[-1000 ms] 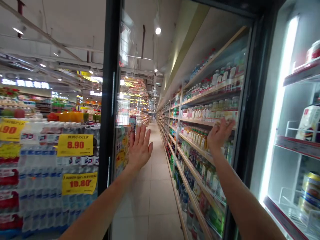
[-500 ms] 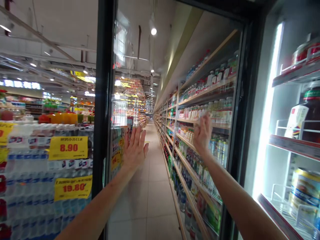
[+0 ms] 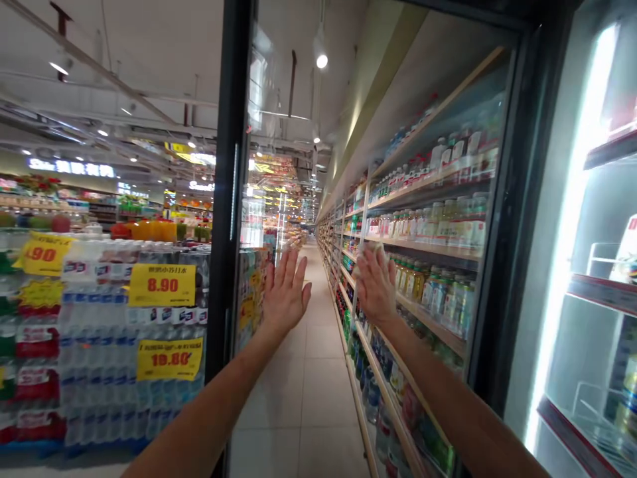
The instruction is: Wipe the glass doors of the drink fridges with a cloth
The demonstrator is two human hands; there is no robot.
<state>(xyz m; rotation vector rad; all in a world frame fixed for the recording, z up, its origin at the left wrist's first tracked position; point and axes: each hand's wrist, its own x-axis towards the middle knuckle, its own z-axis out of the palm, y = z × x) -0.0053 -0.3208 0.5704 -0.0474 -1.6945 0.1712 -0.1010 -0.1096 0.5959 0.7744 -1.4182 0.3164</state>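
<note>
A black-framed glass door [image 3: 229, 219] of a lit cooler stands open in front of me, and the aisle shows through its pane. My left hand [image 3: 287, 292] lies flat against the glass, palm forward, fingers stretched and slightly apart, holding nothing. To its right, my right hand [image 3: 378, 289] presses a pale cloth [image 3: 372, 248] to the pane. Most of the cloth is covered by the fingers; only a whitish edge shows above them.
At right is the cooler's inside, with a bright light strip [image 3: 572, 219] and wire-fronted shelves [image 3: 602, 292]. Left of the door, stacked bottled water [image 3: 94, 345] carries yellow price signs [image 3: 162, 285]. Beyond the glass, long bottle shelves [image 3: 423, 245] line a tiled aisle [image 3: 303, 378].
My right hand has slid left and down across the glass with the cloth, closer to my left hand. My left hand stays flat on the pane. The view has turned slightly left.
</note>
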